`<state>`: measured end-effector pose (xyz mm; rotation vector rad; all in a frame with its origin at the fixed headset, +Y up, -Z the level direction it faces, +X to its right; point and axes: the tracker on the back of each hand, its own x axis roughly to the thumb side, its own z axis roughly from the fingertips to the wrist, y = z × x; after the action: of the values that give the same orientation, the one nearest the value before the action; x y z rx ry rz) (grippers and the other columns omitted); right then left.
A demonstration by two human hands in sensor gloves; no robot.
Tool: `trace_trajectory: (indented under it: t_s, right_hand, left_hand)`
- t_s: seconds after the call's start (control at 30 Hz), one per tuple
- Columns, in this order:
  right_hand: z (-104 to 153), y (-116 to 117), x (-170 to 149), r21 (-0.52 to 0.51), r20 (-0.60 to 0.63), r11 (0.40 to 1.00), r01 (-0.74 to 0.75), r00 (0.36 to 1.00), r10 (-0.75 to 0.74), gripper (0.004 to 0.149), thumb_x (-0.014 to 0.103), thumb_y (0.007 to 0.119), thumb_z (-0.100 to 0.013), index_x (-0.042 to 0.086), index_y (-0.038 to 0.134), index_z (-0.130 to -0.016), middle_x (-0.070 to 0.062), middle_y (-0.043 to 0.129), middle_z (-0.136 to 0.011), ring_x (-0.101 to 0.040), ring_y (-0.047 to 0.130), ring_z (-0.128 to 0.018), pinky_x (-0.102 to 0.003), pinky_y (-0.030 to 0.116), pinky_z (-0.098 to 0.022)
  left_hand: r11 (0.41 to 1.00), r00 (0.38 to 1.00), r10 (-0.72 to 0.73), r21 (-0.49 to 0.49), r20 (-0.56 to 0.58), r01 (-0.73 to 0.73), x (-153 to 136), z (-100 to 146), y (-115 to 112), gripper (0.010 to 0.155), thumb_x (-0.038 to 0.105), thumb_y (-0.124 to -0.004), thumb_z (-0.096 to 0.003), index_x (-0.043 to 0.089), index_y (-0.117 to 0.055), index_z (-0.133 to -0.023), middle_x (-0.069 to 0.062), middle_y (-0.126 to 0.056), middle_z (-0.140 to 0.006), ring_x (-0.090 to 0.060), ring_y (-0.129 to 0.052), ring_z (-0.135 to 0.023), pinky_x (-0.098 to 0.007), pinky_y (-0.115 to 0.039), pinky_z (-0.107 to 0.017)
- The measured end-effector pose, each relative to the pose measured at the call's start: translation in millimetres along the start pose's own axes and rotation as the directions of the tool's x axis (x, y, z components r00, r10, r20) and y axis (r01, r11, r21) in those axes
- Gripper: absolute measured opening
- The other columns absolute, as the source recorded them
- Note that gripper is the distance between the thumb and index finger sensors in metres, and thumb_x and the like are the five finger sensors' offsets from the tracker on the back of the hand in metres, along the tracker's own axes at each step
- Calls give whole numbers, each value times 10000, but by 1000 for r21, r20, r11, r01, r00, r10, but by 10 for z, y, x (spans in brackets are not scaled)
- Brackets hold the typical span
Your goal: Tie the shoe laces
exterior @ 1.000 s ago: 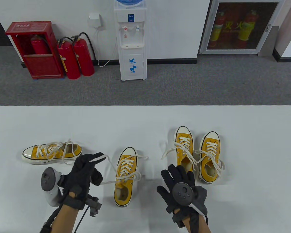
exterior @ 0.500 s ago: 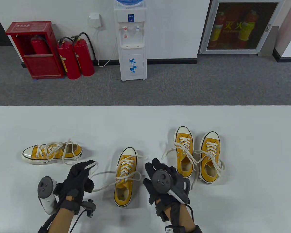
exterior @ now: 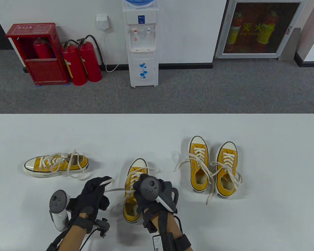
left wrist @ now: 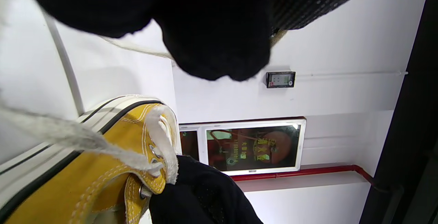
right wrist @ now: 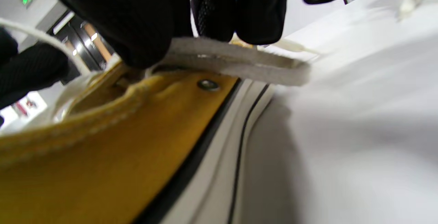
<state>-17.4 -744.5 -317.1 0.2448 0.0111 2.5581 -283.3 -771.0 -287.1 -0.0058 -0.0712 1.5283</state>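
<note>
Table view is showing the middle shoe (exterior: 133,198) at 6 o'clock; left hand (exterior: 94,193) is pinching its left lace (exterior: 115,190) taut, right hand (exterior: 146,193) is gripping the other lace (right wrist: 239,63) (both ends want even tension before crossing).

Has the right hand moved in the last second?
Yes. The right hand went left, from below the right-side pair of shoes onto the middle shoe, touching its lace.

middle shoe (exterior: 132,206) tongue hidden under right hand (exterior: 149,192) | right wrist view blurred
</note>
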Motion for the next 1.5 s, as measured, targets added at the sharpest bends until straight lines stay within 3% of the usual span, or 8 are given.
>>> trace_trajectory:
  t_s: [0.07,0.17,0.4,0.63,0.93,1.07,1.27,1.5]
  right_hand:
    - [10,8,-43,26,7,998,56,998,-57,409,353,851,-435,225,857,-823,-54,654,-1050,-390,701,-992,-676,465,-716]
    - [56,-50,-102,-14,20,985,171,985,-170,416,354,834,-435,202,842,-822,-55,673,-1029,-387,727,-971,-678,478,-705]
    - [159,-184,-155,-18,49,912,409,912,-408,427,343,761,-445,138,764,-819,-77,665,-992,-376,731,-941,-683,467,-703]
    - [176,-137,-158,59,78,897,438,894,-442,430,352,716,-446,143,735,-821,-73,659,-978,-354,757,-915,-686,467,-701]
    - [195,-193,-132,31,105,888,459,882,-460,425,356,713,-445,168,745,-825,-60,680,-970,-325,826,-866,-666,516,-697]
    - [231,-224,-37,28,164,890,456,876,-454,411,370,752,-455,203,775,-830,-42,784,-905,-226,969,-652,-591,661,-648]
    - [282,-206,140,60,239,901,430,870,-431,395,360,802,-451,226,829,-822,-57,888,-736,-157,968,-402,-541,733,-582]
    - [313,-134,289,167,291,913,371,867,-405,401,354,842,-443,196,873,-810,-66,929,-660,-156,953,-324,-537,754,-547]
  left_hand:
    - [1000,1000,-1,-5,1,1,8,-4,-10,442,436,-748,-511,327,-685,-935,-44,-814,-1059,-117,-1042,-236,-358,-917,-229]
    - [1000,1000,-8,-2,5,8,9,0,-16,442,437,-749,-510,326,-688,-934,-43,-821,-1053,-117,-1042,-237,-359,-916,-230]
    - [1000,1000,-25,-8,5,25,-8,5,-43,440,438,-747,-511,326,-689,-933,-42,-825,-1049,-119,-1042,-238,-361,-916,-231]
    - [999,999,-38,-8,22,38,17,27,-79,437,437,-748,-509,323,-697,-928,-42,-836,-1041,-120,-1043,-230,-361,-917,-225]
    - [998,998,-43,-33,47,45,49,29,-117,454,444,-747,-509,326,-684,-943,-43,-816,-1056,-124,-1044,-250,-366,-915,-241]
    - [998,999,23,-58,47,-20,74,39,-164,468,448,-746,-509,324,-676,-955,-43,-806,-1064,-125,-1047,-260,-367,-917,-246]
    - [996,996,91,-23,11,-90,87,85,-216,441,446,-795,-499,316,-733,-916,-51,-866,-1005,-130,-1082,-285,-360,-942,-226]
    - [996,1000,-9,93,-18,11,127,138,-168,399,491,-880,-459,334,-845,-825,-40,-907,-909,-175,-1067,-347,-392,-919,-247]
